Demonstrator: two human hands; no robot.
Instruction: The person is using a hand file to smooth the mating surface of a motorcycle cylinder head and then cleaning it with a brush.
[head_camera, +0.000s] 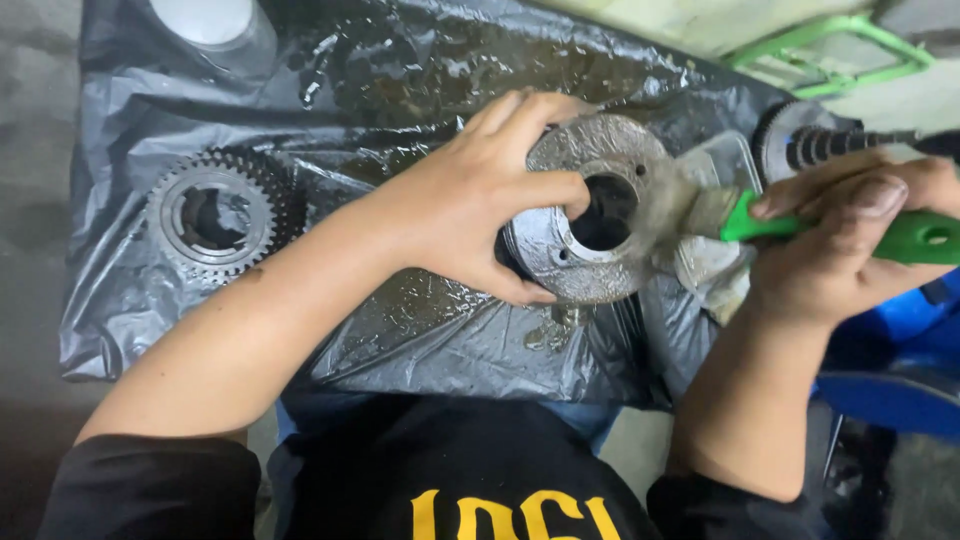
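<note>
Wet black plastic sheet (400, 80) over grey floor (30, 150)

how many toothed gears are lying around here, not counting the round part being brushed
2. One gear lies flat on the black plastic sheet, left of the left hand. A second gear sits at the right, partly hidden behind the right hand. More may be hidden.

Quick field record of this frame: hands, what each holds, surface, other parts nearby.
left hand: grips round metal part with centre hole
right hand: holds green-handled brush, bristles on the part
surface: wet black plastic sheet
nearby: gear lying flat at left; splined shaft at right; white container top left
</note>
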